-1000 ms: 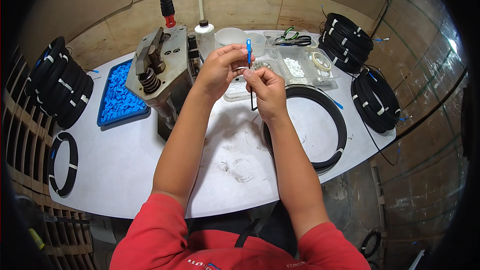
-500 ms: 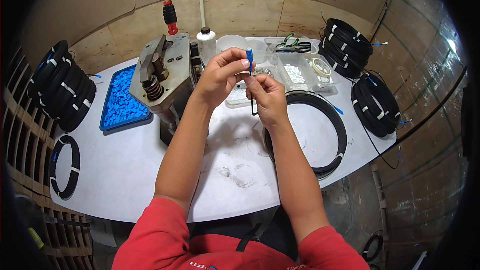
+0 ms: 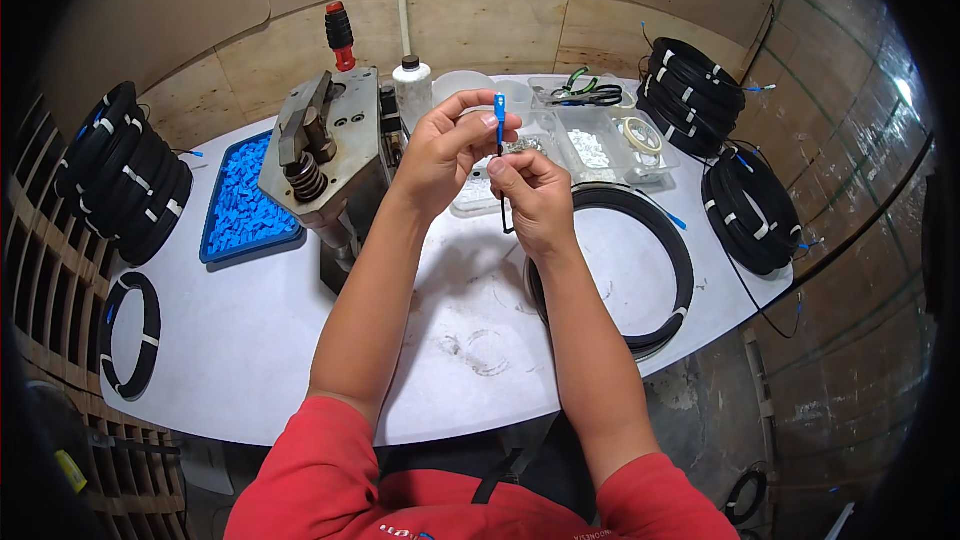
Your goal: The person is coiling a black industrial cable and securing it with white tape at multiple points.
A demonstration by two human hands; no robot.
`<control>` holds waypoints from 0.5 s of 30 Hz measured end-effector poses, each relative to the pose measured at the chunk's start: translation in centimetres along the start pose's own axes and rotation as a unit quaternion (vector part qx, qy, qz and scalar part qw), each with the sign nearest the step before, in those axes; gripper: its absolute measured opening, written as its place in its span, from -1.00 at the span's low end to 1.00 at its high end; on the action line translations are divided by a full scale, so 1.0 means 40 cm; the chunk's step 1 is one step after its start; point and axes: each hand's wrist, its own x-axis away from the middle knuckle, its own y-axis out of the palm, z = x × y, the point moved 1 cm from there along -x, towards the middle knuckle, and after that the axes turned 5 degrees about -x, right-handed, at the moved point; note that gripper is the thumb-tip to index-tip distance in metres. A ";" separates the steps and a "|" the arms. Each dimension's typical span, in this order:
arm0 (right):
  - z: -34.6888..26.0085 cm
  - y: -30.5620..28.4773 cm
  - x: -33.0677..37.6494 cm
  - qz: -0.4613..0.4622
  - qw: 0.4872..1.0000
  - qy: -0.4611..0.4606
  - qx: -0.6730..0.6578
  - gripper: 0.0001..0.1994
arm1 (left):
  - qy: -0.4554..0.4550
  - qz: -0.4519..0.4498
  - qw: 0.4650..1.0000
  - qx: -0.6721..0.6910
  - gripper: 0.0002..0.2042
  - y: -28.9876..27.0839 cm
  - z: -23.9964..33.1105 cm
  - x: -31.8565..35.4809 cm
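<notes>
Here, the left hand [image 3: 447, 152] pinches the blue connector [image 3: 501, 110] between thumb and fingers, upright above the table [image 3: 480, 405], and just below it the right hand [image 3: 535, 202] pinches the black cable [image 3: 507, 217]! A black coil [image 3: 677, 250] lies partly behind the right forearm; over to the left stands the press [image 3: 350, 145], the blue tray [image 3: 255, 253] of small blue pieces right beside it.
</notes>
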 end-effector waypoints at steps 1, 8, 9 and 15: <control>0.000 0.000 0.001 0.002 1.000 0.001 -0.007 -0.91 | -0.008 -0.007 1.000 0.009 -0.70 -0.001 -0.002 -0.001; -0.004 0.005 -0.002 0.031 1.000 -0.001 -0.004 -0.84 | -0.021 -0.022 0.999 0.013 -0.72 0.010 -0.004 0.001; -0.002 0.002 -0.003 0.035 0.999 -0.003 0.002 -0.84 | -0.022 -0.028 0.999 0.007 -0.74 0.007 -0.008 0.000; -0.005 0.007 -0.001 0.034 0.999 -0.004 0.003 -0.85 | -0.024 -0.035 0.999 0.003 -0.76 0.007 -0.002 0.001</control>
